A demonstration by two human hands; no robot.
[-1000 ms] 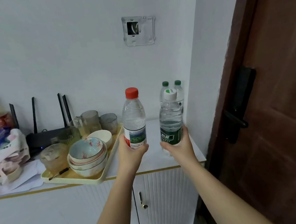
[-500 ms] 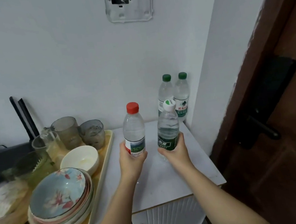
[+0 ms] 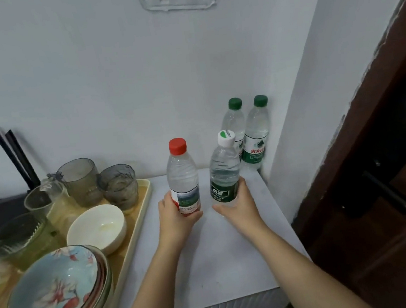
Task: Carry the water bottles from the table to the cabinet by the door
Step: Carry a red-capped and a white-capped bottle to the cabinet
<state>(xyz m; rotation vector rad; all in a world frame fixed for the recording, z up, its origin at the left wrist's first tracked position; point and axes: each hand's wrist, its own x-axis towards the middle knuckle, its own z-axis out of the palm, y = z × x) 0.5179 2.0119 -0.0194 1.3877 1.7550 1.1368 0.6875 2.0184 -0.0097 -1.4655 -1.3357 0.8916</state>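
My left hand (image 3: 173,218) grips a red-capped water bottle (image 3: 182,174) by its lower half. My right hand (image 3: 239,204) grips a white-capped water bottle with a green label (image 3: 224,174), tilted slightly right. Both bottles are low over the white cabinet top (image 3: 219,263); I cannot tell whether their bases touch it. Two green-capped water bottles (image 3: 249,134) stand side by side in the back right corner of the cabinet top, against the wall.
A yellow tray (image 3: 138,219) on the left holds stacked patterned bowls (image 3: 55,292), a white bowl (image 3: 95,228) and several glass cups (image 3: 79,181). A dark wooden door (image 3: 394,180) with a black handle stands at the right. A black router sits at far left.
The camera has come closer and tipped down. Both hands have lowered their bottles toward the cabinet top, in front of the two green-capped bottles.
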